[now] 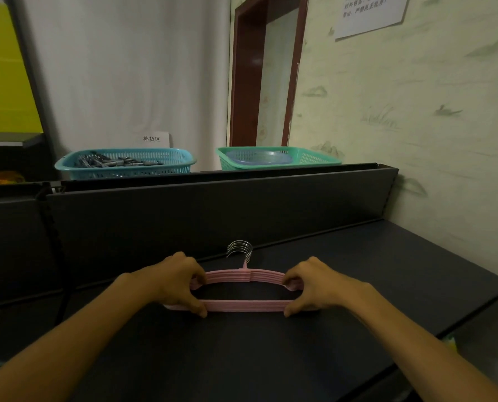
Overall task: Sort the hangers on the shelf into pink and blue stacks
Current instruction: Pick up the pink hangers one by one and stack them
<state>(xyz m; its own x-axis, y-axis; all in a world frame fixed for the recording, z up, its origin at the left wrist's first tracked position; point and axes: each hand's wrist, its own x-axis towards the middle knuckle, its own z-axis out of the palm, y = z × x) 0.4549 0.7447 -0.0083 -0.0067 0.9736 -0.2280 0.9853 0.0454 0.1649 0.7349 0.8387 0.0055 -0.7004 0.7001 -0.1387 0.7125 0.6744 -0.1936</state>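
Dark shelf point(358, 285) beside papered wall point(416, 126)

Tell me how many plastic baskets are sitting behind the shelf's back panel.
2. A blue basket sits at the left, holding dark metal items. A green basket sits at the right, holding a bluish dish. The panel hides both baskets' lower parts, so more could be hidden.

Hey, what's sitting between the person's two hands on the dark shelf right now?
In the head view, a stack of pink hangers spans from the left hand to the right hand; each grips one end.
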